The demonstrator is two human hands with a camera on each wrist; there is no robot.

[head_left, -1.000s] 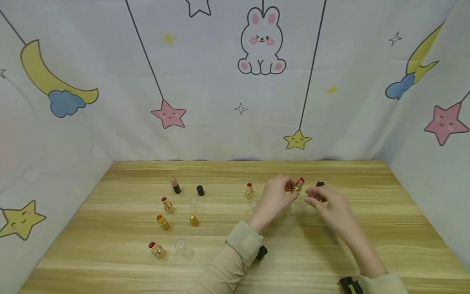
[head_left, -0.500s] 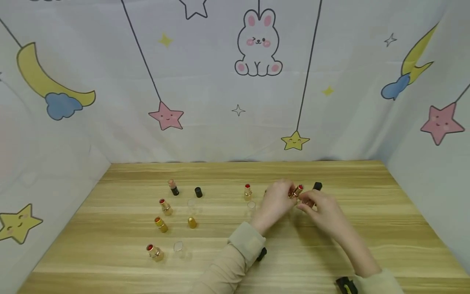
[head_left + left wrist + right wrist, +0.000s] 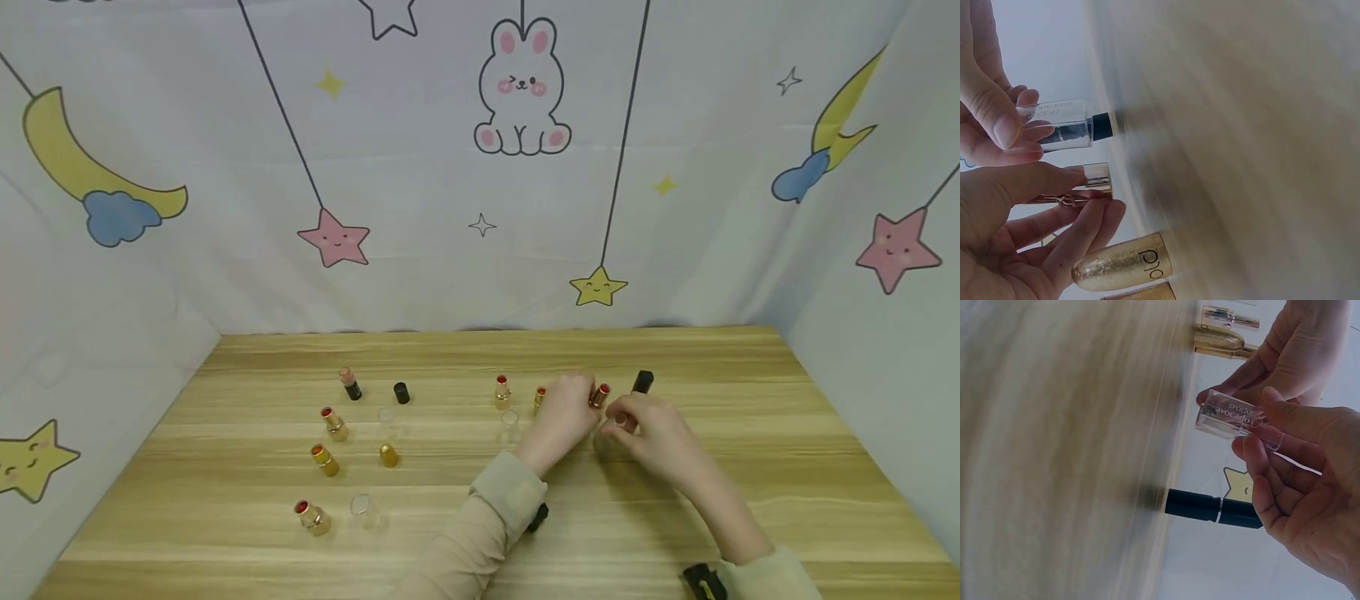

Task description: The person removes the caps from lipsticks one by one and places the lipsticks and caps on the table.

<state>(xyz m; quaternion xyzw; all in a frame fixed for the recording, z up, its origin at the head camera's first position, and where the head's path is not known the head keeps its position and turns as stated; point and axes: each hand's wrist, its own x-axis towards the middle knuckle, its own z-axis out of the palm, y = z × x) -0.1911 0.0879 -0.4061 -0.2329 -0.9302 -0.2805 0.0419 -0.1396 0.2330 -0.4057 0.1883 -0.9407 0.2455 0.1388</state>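
Note:
My left hand (image 3: pixel 561 412) grips a gold lipstick (image 3: pixel 600 396) with its red tip up; in the left wrist view the lipstick's base (image 3: pixel 1100 181) is just above or on the tabletop, I cannot tell which. Close on its right, my right hand (image 3: pixel 660 433) pinches a clear lipstick cap (image 3: pixel 1225 417) with lettering on its side. Behind the right hand stands a black lipstick tube (image 3: pixel 642 382). Next to the left hand are a gold cap (image 3: pixel 1124 262) and a gold lipstick (image 3: pixel 540 400), partly hidden. A red lipstick (image 3: pixel 502 392) stands further left, with a clear cap (image 3: pixel 510 423) near it.
On the left of the wooden table (image 3: pixel 225 467) stand several uncapped lipsticks, among them a nude one (image 3: pixel 349 383) and a red one (image 3: pixel 312 517). Beside them are a black cap (image 3: pixel 402 392), a gold cap (image 3: pixel 388 455) and a clear cap (image 3: pixel 362 508). A printed curtain (image 3: pixel 420 283) hangs behind.
The left hand has lowered the lipstick toward the table. The right hand has moved left and down with the clear cap, closer to the left hand. The head view has shifted slightly.

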